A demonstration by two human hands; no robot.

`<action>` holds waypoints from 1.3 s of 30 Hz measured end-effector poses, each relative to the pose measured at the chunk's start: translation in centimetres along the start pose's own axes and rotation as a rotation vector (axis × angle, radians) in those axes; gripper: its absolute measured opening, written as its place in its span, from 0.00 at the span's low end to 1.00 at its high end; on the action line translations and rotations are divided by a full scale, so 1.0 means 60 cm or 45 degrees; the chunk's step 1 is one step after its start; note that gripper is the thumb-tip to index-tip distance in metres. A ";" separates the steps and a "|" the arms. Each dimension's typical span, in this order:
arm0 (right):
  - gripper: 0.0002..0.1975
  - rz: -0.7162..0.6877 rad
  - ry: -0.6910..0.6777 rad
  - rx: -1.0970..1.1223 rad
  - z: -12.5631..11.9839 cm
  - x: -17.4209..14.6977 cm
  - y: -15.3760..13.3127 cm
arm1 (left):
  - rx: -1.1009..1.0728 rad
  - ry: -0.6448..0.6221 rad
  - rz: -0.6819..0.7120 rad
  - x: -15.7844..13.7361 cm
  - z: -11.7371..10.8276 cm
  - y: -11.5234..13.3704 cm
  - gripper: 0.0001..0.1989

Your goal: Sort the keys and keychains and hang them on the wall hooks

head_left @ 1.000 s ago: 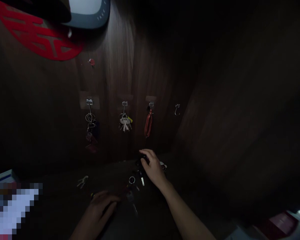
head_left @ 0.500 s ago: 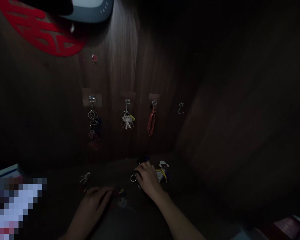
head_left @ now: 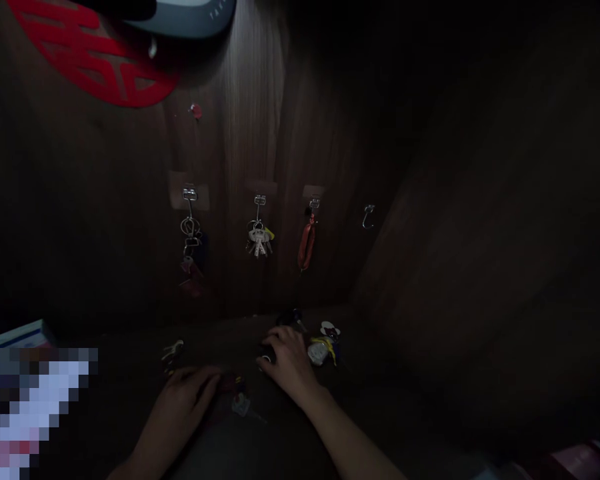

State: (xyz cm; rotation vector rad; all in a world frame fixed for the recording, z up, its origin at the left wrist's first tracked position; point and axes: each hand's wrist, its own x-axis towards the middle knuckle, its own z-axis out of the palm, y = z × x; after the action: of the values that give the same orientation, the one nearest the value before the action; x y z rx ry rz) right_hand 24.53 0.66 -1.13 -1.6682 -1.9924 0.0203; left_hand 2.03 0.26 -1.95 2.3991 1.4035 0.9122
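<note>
A dark piece with a metal ring (head_left: 267, 359) lies on the shelf (head_left: 125, 367), short of its back edge, under the fingertips of the right hand (head_left: 291, 360). This hand is palm down with fingers curled and thumb slightly apart; I cannot tell whether they close on the piece. Nearer the front is a key (head_left: 241, 404) with a pale head, beside a red and yellow piece (head_left: 239, 383). The left hand (head_left: 183, 397) rests just left of these, fingers loosely bent, a narrow gap at the thumb; whether it has hold of anything is too dark to tell.

Beyond the left hand lie small keys (head_left: 173, 348). A dark fob (head_left: 290, 317) sits near the back edge; right of it, toward the back right corner, are a white tag (head_left: 330, 329) and a silvery disc (head_left: 320, 352) with a yellow strap. On the wall above, hooks carry two key bunches (head_left: 260, 241) and a red strap (head_left: 307, 247).
</note>
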 end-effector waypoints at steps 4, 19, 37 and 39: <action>0.12 -0.156 -0.142 0.130 -0.001 -0.005 -0.019 | -0.016 -0.009 0.003 0.000 0.000 0.001 0.14; 0.17 0.364 -0.438 1.669 0.012 -0.001 -0.054 | -0.298 0.092 0.138 0.005 0.011 0.025 0.10; 0.14 0.142 -0.418 1.639 -0.016 -0.002 -0.055 | -0.666 0.109 -0.389 0.014 -0.009 0.044 0.12; 0.18 0.131 -0.375 1.574 -0.018 -0.001 -0.055 | -0.682 0.132 -0.409 0.015 -0.010 0.045 0.13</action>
State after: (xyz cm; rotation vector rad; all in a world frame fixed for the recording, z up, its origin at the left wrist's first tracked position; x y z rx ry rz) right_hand 21.95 -0.53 0.90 -0.9231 -1.4613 1.2988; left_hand 3.90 -0.44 0.14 1.7040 1.3151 1.1562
